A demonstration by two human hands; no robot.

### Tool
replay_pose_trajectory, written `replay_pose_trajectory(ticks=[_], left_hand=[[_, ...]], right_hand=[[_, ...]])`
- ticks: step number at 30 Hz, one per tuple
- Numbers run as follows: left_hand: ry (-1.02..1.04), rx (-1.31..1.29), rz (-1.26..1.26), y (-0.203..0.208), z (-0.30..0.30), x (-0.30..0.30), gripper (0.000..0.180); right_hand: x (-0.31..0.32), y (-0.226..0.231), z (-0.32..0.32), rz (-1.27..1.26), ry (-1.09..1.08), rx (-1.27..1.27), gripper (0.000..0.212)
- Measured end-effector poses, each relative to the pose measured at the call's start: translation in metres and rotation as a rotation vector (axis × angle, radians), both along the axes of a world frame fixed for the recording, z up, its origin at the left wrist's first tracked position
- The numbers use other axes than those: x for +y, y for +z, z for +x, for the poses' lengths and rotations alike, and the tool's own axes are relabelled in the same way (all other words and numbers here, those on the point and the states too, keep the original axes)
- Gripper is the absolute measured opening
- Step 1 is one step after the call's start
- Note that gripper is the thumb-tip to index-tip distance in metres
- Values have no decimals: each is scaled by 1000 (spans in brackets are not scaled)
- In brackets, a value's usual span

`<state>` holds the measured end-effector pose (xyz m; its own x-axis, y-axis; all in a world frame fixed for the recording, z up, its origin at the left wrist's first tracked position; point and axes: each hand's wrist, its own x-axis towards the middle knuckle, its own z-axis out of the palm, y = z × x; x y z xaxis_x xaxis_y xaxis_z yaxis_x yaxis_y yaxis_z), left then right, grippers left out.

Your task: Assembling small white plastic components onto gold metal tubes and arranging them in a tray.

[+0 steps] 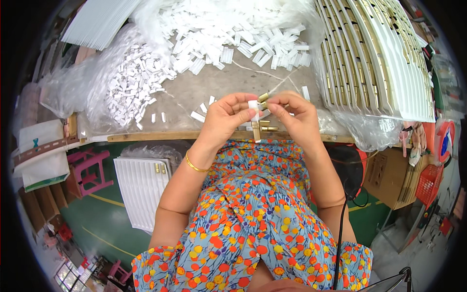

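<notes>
Over the table's front edge my hands meet. My left hand (223, 119) is closed, its thumb and fingers pinching a small white plastic piece (253, 104). A tan, flat strip (257, 132) shows just below that thumb; whether it joins the white piece I cannot tell. Close by on the right, my right hand (297, 116) has its thumb and fingertips together at a small gold metal tube (263, 97). The fingertips partly hide the parts between the hands. Below them, a few loose gold tubes (269, 128) lie at the wooden edge.
Small white pieces (138, 80) are heaped at left on clear plastic sheeting, and longer clear-white pieces (233, 29) at the back. At right stand ridged white trays (372, 58) filled with gold tubes. Another white ridged tray (143, 194) holding two tubes sits below the table, left.
</notes>
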<state>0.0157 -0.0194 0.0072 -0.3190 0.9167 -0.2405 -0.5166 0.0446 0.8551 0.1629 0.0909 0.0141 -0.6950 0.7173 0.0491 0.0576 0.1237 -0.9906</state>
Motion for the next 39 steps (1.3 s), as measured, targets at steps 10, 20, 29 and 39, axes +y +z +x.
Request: replay_pose_trajectory(ticks=[10, 20, 29, 39], left_hand=[[-90, -290, -123, -3, -2, -3, 22], [-55, -503, -105, -21, 4, 4, 18], [-8, -467, -169, -16, 12, 5, 18], [-143, -471, -171, -18, 9, 0, 18]], right_hand=[[-1, -7, -17, 151, 66, 91, 8], [-13, -16, -19, 269, -133, 4, 3], [-22, -21, -14, -47, -209, -8, 7], [-7, -13, -3, -566, -24, 142, 13]])
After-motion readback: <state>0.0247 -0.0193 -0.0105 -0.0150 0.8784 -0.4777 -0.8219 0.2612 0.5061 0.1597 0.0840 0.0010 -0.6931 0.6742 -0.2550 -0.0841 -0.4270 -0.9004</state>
